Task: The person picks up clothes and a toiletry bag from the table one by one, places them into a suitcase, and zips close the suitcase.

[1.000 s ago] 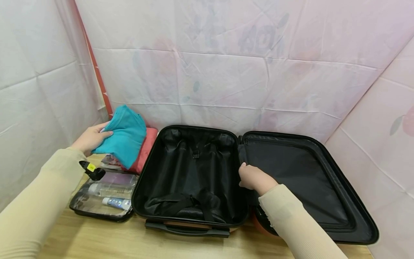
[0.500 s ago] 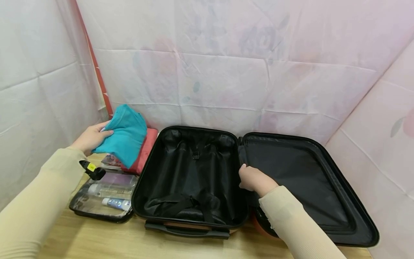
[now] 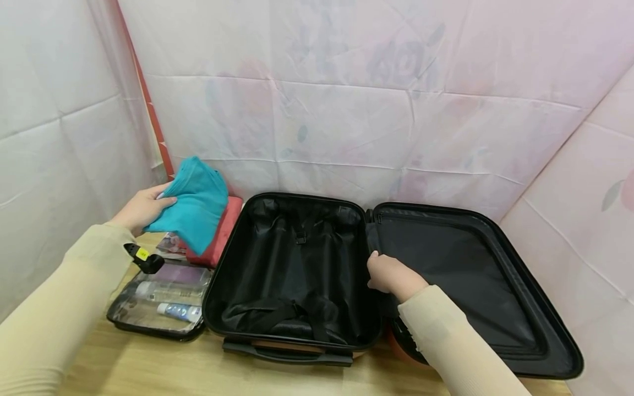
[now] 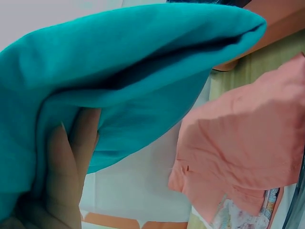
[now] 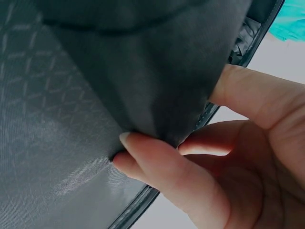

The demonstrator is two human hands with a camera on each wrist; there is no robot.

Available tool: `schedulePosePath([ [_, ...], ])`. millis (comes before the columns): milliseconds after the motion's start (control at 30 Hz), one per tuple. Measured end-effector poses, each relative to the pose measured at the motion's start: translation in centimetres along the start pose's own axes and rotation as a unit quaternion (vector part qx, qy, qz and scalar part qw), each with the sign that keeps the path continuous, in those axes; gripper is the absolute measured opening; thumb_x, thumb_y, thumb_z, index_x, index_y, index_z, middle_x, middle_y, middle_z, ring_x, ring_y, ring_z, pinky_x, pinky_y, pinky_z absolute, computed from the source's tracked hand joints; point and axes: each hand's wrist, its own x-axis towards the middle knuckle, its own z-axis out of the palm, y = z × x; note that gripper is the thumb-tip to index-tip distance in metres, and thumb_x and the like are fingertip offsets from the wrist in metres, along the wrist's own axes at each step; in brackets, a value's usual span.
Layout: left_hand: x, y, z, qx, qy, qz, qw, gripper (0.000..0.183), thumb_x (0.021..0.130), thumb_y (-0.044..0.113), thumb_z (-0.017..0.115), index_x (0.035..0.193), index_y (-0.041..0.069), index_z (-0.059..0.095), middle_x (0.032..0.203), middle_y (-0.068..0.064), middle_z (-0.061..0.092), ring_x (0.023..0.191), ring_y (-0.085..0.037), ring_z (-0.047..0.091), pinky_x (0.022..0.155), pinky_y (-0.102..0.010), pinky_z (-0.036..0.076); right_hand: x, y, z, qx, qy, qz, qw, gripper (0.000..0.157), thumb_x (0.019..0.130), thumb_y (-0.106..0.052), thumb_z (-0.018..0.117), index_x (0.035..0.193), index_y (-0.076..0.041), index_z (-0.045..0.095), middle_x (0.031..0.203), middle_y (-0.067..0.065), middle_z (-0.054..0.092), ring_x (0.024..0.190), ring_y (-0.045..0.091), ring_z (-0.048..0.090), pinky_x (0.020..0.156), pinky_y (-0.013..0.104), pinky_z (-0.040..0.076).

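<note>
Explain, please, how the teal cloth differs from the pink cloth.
Colour: the teal cloth is blue-green, while the pink cloth is salmon-toned.
Support: the left hand grips the teal cloth, while no hand holds the pink cloth.
Pose: the teal cloth is raised and tilted, while the pink cloth lies flatter below.
Shared: both are plain-coloured fabric, left of the suitcase in the head view.

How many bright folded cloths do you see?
2: a blue cloth in the left hand, and a red cloth below it, left of the suitcase. A patterned thing peeks out under the red cloth; I can't tell what it is.
</note>
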Motion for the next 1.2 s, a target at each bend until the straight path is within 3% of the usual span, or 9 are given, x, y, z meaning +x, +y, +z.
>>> schedulePosePath([
  [167, 0.0, 0.4, -0.1, -0.003, 0.007, 0.002, 1.0, 0.06, 0.087, 0.041, 0.04, 0.136, 0.017, 0.015, 0.133, -0.022, 0.024, 0.086, -0.017, 0.052, 0.063, -0.026, 0.044, -0.1, 0.0, 0.0, 0.006, 0.002, -0.003, 1.0, 0.066, 0.08, -0.013, 0.057, 0.125, 0.017, 0.021, 0.073, 0.013, 0.055, 0.064, 0.021, 0.053, 0.065, 0.034, 0.042],
  [333, 0.0, 0.7, -0.2, -0.011, 0.005, 0.005, 0.9999, 0.059, 0.087, 0.039, 0.04, 0.136, 0.017, 0.015, 0.133, -0.022, 0.024, 0.076, -0.007, 0.052, 0.061, -0.027, 0.044, 0.0, 0.1, 0.1, 0.005, 0.005, -0.003, 1.0, 0.066, 0.08, -0.014, 0.057, 0.125, 0.017, 0.021, 0.071, 0.012, 0.054, 0.063, 0.02, 0.053, 0.065, 0.034, 0.042],
  [800, -0.1, 1.2, -0.4, -0.032, 0.004, 0.005, 0.9995, 0.059, 0.087, 0.037, 0.042, 0.136, 0.017, 0.016, 0.132, -0.021, 0.026, 0.064, -0.011, 0.056, 0.056, -0.028, 0.044, 0.1, 0.1, -0.1, -0.004, 0.004, -0.002, 1.0, 0.066, 0.08, -0.014, 0.058, 0.124, 0.018, 0.022, 0.09, 0.022, 0.056, 0.075, 0.027, 0.055, 0.071, 0.037, 0.042],
  [1000, -0.2, 1.7, -0.3, -0.03, 0.008, 0.008, 0.9995, 0.058, 0.087, 0.035, 0.042, 0.136, 0.015, 0.017, 0.13, -0.021, 0.03, 0.058, -0.013, 0.054, 0.054, -0.028, 0.044, 0.1, 0.0, -0.2, -0.008, 0.003, -0.004, 1.0, 0.065, 0.08, -0.014, 0.058, 0.124, 0.018, 0.022, 0.087, 0.021, 0.056, 0.076, 0.027, 0.055, 0.072, 0.037, 0.043],
  [1200, -0.1, 2.2, -0.1, -0.047, 0.006, 0.007, 0.9989, 0.057, 0.087, 0.036, 0.042, 0.136, 0.019, 0.018, 0.127, -0.02, 0.035, 0.052, -0.016, 0.054, 0.052, -0.029, 0.045, 0.0, 0.0, -0.1, -0.002, 0.003, -0.001, 1.0, 0.066, 0.08, -0.014, 0.057, 0.125, 0.018, 0.02, 0.07, 0.012, 0.054, 0.063, 0.02, 0.052, 0.064, 0.034, 0.041],
])
